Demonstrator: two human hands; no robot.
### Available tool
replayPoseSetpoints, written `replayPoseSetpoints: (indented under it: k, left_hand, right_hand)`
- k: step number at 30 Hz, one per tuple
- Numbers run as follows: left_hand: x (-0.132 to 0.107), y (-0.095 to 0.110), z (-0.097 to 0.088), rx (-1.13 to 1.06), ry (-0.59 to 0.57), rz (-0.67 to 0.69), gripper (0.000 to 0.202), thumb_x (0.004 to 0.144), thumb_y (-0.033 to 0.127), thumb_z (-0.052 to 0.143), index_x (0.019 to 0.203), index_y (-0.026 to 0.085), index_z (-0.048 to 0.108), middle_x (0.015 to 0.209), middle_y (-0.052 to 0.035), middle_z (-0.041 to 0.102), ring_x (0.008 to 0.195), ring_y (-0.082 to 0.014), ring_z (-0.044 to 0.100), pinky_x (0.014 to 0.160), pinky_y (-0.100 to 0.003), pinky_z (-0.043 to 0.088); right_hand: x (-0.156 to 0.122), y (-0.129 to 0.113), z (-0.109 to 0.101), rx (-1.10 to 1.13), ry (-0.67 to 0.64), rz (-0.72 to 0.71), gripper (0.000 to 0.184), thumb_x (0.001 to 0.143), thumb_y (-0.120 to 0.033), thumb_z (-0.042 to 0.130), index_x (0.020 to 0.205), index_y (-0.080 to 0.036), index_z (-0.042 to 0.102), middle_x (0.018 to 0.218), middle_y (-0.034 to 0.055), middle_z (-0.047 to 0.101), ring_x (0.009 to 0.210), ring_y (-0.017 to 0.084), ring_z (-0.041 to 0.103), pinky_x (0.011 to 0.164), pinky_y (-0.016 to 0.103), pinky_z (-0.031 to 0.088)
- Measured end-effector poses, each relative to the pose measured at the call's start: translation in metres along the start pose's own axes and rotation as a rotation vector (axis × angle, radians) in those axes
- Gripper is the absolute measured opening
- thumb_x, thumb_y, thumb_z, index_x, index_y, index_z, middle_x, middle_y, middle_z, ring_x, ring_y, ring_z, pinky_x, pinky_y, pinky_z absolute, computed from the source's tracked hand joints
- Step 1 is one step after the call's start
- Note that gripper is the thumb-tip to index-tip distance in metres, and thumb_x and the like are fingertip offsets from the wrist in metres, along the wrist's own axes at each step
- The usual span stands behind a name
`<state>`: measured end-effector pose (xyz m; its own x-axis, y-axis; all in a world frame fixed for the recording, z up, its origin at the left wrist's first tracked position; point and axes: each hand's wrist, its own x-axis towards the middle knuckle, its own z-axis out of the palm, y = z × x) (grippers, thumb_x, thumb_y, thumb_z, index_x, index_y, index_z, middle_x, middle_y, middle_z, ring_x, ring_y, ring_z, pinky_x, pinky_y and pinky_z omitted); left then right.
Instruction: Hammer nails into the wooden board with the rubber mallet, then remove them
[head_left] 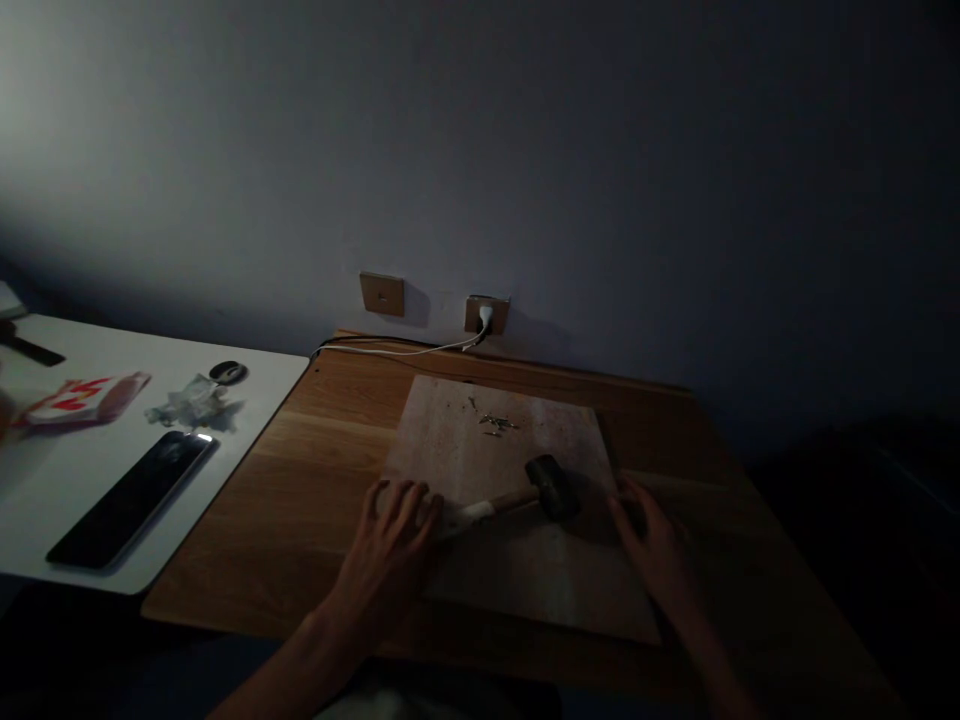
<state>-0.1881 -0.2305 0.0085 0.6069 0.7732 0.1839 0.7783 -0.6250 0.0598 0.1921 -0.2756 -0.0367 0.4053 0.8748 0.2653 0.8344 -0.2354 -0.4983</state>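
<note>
- the rubber mallet (553, 488) lies on its side on the flat board (517, 570), its dark head right of the middle and its handle (514, 499) running toward the left hand.
- the left hand (399, 520) rests at the board's left edge, fingers spread and bent, the thumb beside the handle's pale end; i cannot tell whether it is closed on the handle or the board.
- the right hand (649, 530) is at the board's right edge, thumb and forefinger apart at their tips; i cannot tell whether it is gripping that edge.
- small metal fasteners (499, 423) lie in a loose cluster on the board, beyond the mallet; too small to tell nails from screws.
- the board lies on a wooden tabletop (262, 520), which meets a white tabletop (247, 400) on the left.
- on the white one are a smartphone (131, 500), a crumpled clear plastic bag (196, 400) and a red-and-white packet (86, 398).
- a white plug (485, 316) sits in the right wall plate (472, 314), its white cable (390, 352) trailing left.
</note>
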Motion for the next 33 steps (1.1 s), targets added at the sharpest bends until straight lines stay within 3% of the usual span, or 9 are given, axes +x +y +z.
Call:
replayPoseSetpoints:
  k: [2,4,10,14,17,21,26,33]
  left_hand:
    - [0.011,0.007,0.003,-0.033,-0.103,0.028,0.037,0.092,0.026,0.059,0.128,0.022,0.059,0.121,-0.0150,0.066,0.112,-0.0317,0.061,0.096,-0.049,0.048]
    - [0.018,0.012,0.004,-0.056,-0.169,0.039,0.036,0.091,0.018,0.056,0.127,0.022,0.058,0.116,-0.0126,0.067,0.106,-0.0286,0.062,0.090,-0.041,0.049]
    - [0.020,0.018,-0.003,-0.121,-0.290,-0.004,0.043,0.088,0.005,0.047,0.129,0.018,0.054,0.120,-0.0137,0.065,0.103,-0.0258,0.066,0.086,-0.035,0.051]
    - [0.011,0.009,-0.009,-0.291,-0.373,-0.140,0.035,0.093,0.012,0.043,0.124,0.021,0.055,0.114,-0.0110,0.068,0.089,-0.0242,0.070,0.074,-0.032,0.051]
    - [-0.002,-0.007,-0.015,-0.574,-0.237,-0.284,0.026,0.100,0.031,0.039,0.118,0.023,0.057,0.100,-0.0056,0.071,0.082,-0.0209,0.070,0.071,-0.028,0.050]
    - [-0.015,-0.035,-0.022,-0.823,-0.034,-0.416,0.040,0.095,0.053,0.049,0.116,0.020,0.058,0.081,-0.0011,0.067,0.070,-0.0176,0.063,0.063,-0.024,0.046]
    - [-0.020,-0.060,-0.026,-0.865,0.041,-0.595,0.044,0.088,0.060,0.053,0.096,0.017,0.064,0.064,0.0027,0.052,0.057,-0.0135,0.050,0.052,-0.021,0.037]
    - [-0.022,-0.066,-0.025,-0.865,0.075,-0.675,0.047,0.080,0.064,0.056,0.078,0.018,0.062,0.059,0.0042,0.042,0.053,-0.0117,0.040,0.048,-0.022,0.033]
  right_hand:
    - [0.000,-0.003,0.000,0.013,0.014,-0.028,0.052,0.092,-0.060,0.045,0.120,-0.021,0.065,0.118,0.0141,0.073,0.109,0.032,0.068,0.095,0.050,0.053]
    - [0.002,-0.009,-0.001,0.031,0.029,-0.065,0.049,0.093,-0.058,0.046,0.118,-0.021,0.066,0.120,0.0144,0.072,0.111,0.031,0.067,0.098,0.049,0.052]
    - [0.027,-0.042,0.002,0.180,0.034,-0.167,0.038,0.094,-0.050,0.050,0.110,-0.021,0.068,0.116,0.0145,0.070,0.102,0.028,0.068,0.093,0.045,0.053]
    - [0.055,-0.061,0.016,0.296,0.008,-0.186,0.034,0.093,-0.046,0.053,0.106,-0.019,0.070,0.110,0.0126,0.070,0.082,0.023,0.069,0.079,0.039,0.057]
    - [0.074,-0.073,0.030,0.323,-0.066,-0.247,0.029,0.093,-0.040,0.054,0.103,-0.019,0.071,0.104,0.0109,0.071,0.081,0.022,0.068,0.074,0.037,0.057]
    - [0.091,-0.093,0.052,0.290,-0.153,-0.404,0.020,0.090,-0.030,0.060,0.103,-0.021,0.073,0.102,0.0100,0.070,0.084,0.023,0.067,0.082,0.040,0.057]
    - [0.103,-0.115,0.073,0.196,-0.244,-0.473,0.012,0.085,-0.018,0.062,0.090,-0.021,0.072,0.096,0.0085,0.069,0.093,0.024,0.065,0.090,0.039,0.053]
    - [0.112,-0.114,0.072,0.213,-0.297,-0.367,0.008,0.080,-0.018,0.060,0.080,-0.021,0.067,0.081,0.0043,0.071,0.076,0.020,0.067,0.074,0.032,0.052]
